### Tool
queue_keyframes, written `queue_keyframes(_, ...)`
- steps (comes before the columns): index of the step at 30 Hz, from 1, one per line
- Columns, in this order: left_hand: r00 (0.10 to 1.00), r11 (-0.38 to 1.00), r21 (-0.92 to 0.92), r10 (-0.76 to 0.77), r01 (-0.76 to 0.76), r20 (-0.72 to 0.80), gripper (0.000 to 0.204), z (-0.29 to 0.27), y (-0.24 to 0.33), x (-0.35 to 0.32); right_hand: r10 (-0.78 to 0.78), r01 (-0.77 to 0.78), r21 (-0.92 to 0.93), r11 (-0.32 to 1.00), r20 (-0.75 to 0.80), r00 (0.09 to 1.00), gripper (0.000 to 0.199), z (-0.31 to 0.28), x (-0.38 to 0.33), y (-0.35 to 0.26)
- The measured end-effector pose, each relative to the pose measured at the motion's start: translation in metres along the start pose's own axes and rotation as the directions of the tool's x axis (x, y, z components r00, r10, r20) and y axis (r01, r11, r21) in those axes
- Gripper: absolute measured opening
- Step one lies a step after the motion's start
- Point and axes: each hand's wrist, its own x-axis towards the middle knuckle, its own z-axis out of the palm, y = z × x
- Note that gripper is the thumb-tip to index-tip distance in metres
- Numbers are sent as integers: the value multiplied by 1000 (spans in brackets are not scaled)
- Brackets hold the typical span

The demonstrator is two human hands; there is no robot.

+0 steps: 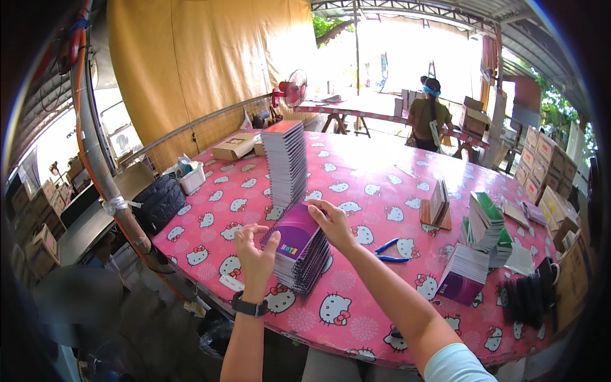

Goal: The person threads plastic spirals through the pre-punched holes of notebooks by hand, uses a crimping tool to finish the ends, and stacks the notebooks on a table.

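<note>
A stack of spiral-bound notebooks [296,230] with a purple top cover stands on the pink table in front of me. My left hand [256,253] is at its left side, fingers spread and thumb up near the cover's edge; a dark watch [249,305] is on that wrist. At the far right corner of the top cover is my right hand [332,223], its fingers loosely bent and apart, touching or very close to the edge. Just behind rises a taller stack of spiral notebooks [286,162] with an orange-red top cover.
Blue-handled pliers [392,251] lie right of the stack. Farther right are a wooden stand [435,215], green-covered books [485,213], a purple-covered book stack [459,280] and black binding coils [527,299]. A cardboard box [235,146] sits at the back left. Another person [430,114] works at a far table.
</note>
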Motion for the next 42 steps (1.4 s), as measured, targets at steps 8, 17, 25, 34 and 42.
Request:
queue_keyframes(8,955,827,-515,-291,227,-47,24,39,0,1,170,-140,191,972,-149,974,26,27,0,22)
queue_keyframes(17,962,772,-617,-259,152,-88,40,-6,-11,-24,171,243,-501,831,646,744,61,-139,-126,-37)
queue_keyframes(25,986,960,-279,-57,11,-157,17,-16,42,-145,31,86,-673,735,160,987,50,-267,-247,-44)
queue_keyframes(34,565,834,-405,552,-375,614,29,59,171,-236,-91,-70,-895,441,-122,988,27,-352,-233,-9)
queue_keyframes(42,504,831,-55,387,-554,772,39,126,136,-242,6,-85,-701,708,-114,993,19,-321,-231,-81)
